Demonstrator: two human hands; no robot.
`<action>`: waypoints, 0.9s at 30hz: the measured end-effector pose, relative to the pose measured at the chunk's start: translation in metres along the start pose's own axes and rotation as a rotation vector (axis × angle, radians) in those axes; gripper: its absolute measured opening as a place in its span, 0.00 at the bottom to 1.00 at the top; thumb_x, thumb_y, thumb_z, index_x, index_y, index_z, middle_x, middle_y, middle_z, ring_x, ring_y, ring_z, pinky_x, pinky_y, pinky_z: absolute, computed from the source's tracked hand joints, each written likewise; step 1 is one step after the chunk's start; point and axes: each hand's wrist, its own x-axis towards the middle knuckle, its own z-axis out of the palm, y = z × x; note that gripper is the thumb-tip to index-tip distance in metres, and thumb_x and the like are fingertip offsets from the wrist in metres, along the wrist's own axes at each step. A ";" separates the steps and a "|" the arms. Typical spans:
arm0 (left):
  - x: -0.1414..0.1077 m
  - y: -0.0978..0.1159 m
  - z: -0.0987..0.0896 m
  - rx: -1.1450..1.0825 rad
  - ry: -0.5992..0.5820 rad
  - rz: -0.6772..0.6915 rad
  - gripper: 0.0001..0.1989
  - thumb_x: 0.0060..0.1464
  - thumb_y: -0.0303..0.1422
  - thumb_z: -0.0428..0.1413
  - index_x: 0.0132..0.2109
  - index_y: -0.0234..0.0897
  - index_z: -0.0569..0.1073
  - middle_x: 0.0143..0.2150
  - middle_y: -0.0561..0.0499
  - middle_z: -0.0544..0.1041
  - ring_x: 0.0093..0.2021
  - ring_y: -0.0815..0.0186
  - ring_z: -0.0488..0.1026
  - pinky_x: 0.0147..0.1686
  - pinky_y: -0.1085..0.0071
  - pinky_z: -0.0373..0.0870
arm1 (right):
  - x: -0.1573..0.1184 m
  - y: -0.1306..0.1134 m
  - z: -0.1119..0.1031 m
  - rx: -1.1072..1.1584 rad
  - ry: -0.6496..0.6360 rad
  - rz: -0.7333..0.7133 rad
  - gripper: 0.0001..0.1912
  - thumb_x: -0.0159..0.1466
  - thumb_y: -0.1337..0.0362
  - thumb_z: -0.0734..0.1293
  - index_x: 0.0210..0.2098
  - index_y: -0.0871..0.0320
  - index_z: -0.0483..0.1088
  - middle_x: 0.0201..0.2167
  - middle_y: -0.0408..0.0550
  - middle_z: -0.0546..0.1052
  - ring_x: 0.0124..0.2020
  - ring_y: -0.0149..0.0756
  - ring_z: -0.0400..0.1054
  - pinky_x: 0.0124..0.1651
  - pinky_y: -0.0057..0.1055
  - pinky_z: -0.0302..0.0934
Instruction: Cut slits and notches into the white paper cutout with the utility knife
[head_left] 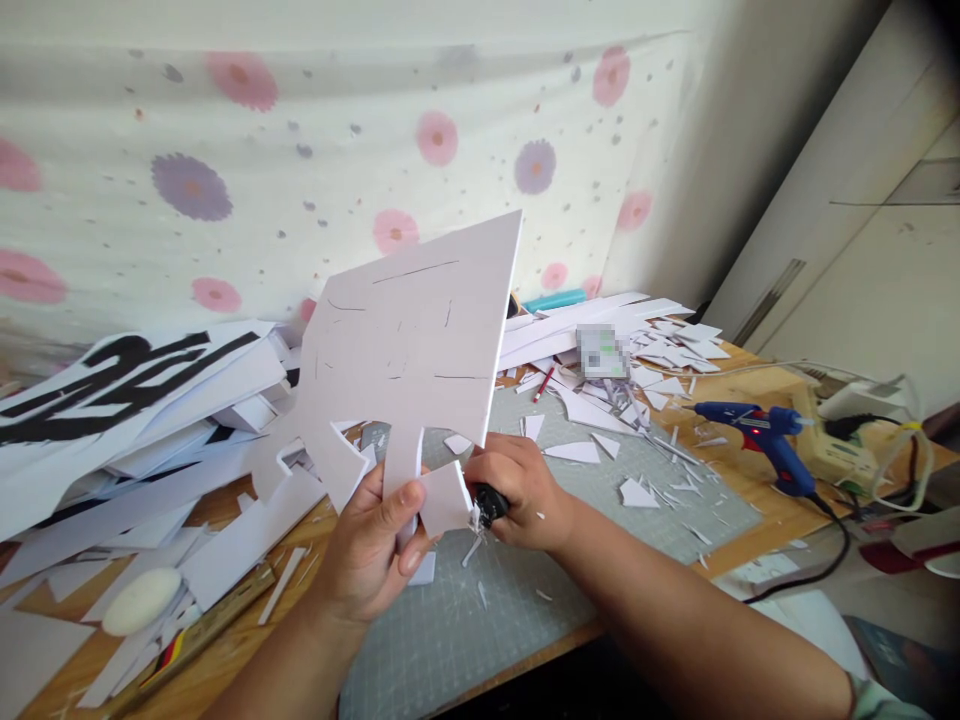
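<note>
A large white foam board piece [405, 340] with thin pencil lines is held up at a tilt over the cutting mat [525, 590]. My left hand [379, 545] grips its narrow lower part between thumb and fingers. My right hand [521, 490] is closed around a black-handled tool [491, 505], whose end meets the lower right edge of the board. Small white shreds cling at that spot. The tool's blade or tip is too small to make out.
White scraps [574, 452] litter the mat. A blue glue gun [757, 430] with a cable lies at the right beside a power strip [840, 450]. Stacked boards [135, 400], a white oval object [141, 602] and a ruler [202, 635] are on the left.
</note>
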 end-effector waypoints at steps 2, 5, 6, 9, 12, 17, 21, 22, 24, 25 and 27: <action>0.000 0.000 0.000 -0.002 -0.002 0.004 0.09 0.46 0.39 0.67 0.34 0.43 0.77 0.24 0.57 0.74 0.13 0.84 0.54 0.11 0.88 0.49 | -0.001 0.000 0.000 0.004 -0.011 -0.016 0.05 0.65 0.62 0.58 0.32 0.53 0.60 0.22 0.43 0.69 0.23 0.35 0.61 0.27 0.30 0.52; 0.000 0.000 0.000 -0.004 -0.008 0.014 0.10 0.46 0.39 0.67 0.34 0.42 0.77 0.25 0.57 0.73 0.13 0.84 0.55 0.11 0.88 0.50 | -0.001 0.000 0.001 0.010 -0.006 -0.011 0.04 0.64 0.63 0.59 0.32 0.53 0.60 0.22 0.43 0.69 0.23 0.34 0.61 0.27 0.29 0.53; 0.000 0.000 0.000 -0.003 -0.012 0.016 0.10 0.46 0.39 0.67 0.34 0.42 0.77 0.24 0.58 0.73 0.13 0.84 0.54 0.11 0.88 0.50 | -0.001 -0.001 0.001 0.014 0.003 -0.006 0.03 0.64 0.64 0.59 0.32 0.53 0.60 0.22 0.43 0.69 0.23 0.34 0.61 0.27 0.29 0.53; 0.000 -0.002 -0.001 0.007 -0.020 0.008 0.10 0.47 0.39 0.67 0.33 0.40 0.75 0.23 0.58 0.73 0.12 0.84 0.53 0.11 0.88 0.51 | 0.001 -0.002 0.001 0.018 0.044 -0.004 0.02 0.62 0.66 0.58 0.32 0.53 0.59 0.21 0.42 0.68 0.23 0.33 0.61 0.27 0.28 0.52; 0.000 -0.002 -0.001 0.013 -0.032 0.007 0.12 0.47 0.39 0.66 0.32 0.38 0.74 0.22 0.58 0.72 0.11 0.84 0.53 0.11 0.88 0.50 | 0.002 -0.002 0.001 0.018 0.073 -0.039 0.02 0.62 0.66 0.58 0.32 0.53 0.59 0.21 0.41 0.67 0.22 0.33 0.60 0.26 0.28 0.51; 0.000 0.002 0.001 0.013 -0.037 0.027 0.12 0.47 0.40 0.66 0.34 0.40 0.74 0.24 0.59 0.73 0.12 0.84 0.55 0.12 0.88 0.51 | 0.001 -0.002 0.002 -0.003 0.052 -0.056 0.06 0.66 0.62 0.59 0.32 0.53 0.60 0.20 0.41 0.67 0.21 0.33 0.59 0.25 0.29 0.50; 0.000 0.001 -0.001 0.009 -0.048 0.016 0.11 0.48 0.39 0.66 0.33 0.39 0.74 0.22 0.60 0.71 0.11 0.84 0.54 0.11 0.88 0.50 | 0.001 -0.002 0.002 -0.004 0.049 -0.030 0.06 0.65 0.63 0.58 0.31 0.54 0.59 0.21 0.42 0.68 0.22 0.33 0.60 0.26 0.28 0.51; 0.000 0.000 -0.001 0.007 -0.052 0.013 0.11 0.48 0.40 0.66 0.32 0.39 0.74 0.21 0.60 0.71 0.11 0.84 0.54 0.11 0.88 0.50 | 0.001 -0.002 0.001 -0.007 0.052 -0.030 0.07 0.65 0.63 0.58 0.31 0.54 0.59 0.21 0.42 0.68 0.22 0.33 0.60 0.25 0.28 0.51; -0.001 -0.001 -0.002 0.008 -0.054 0.009 0.11 0.48 0.40 0.66 0.32 0.40 0.74 0.21 0.59 0.71 0.11 0.84 0.54 0.11 0.88 0.49 | 0.001 -0.002 0.000 -0.017 0.055 -0.041 0.06 0.65 0.63 0.58 0.31 0.54 0.60 0.21 0.42 0.68 0.22 0.33 0.60 0.25 0.28 0.51; -0.001 -0.001 -0.002 0.009 -0.053 0.011 0.11 0.48 0.40 0.66 0.32 0.40 0.74 0.21 0.59 0.71 0.11 0.84 0.54 0.11 0.88 0.49 | 0.001 -0.002 0.000 -0.020 0.054 -0.049 0.06 0.65 0.63 0.58 0.31 0.54 0.60 0.21 0.41 0.68 0.22 0.33 0.60 0.25 0.28 0.51; -0.001 -0.001 -0.002 0.013 -0.048 0.013 0.10 0.48 0.40 0.66 0.32 0.40 0.75 0.22 0.59 0.72 0.11 0.84 0.55 0.11 0.88 0.50 | 0.001 -0.003 -0.001 -0.020 0.044 -0.062 0.05 0.65 0.64 0.58 0.32 0.54 0.60 0.21 0.41 0.68 0.22 0.33 0.60 0.26 0.28 0.51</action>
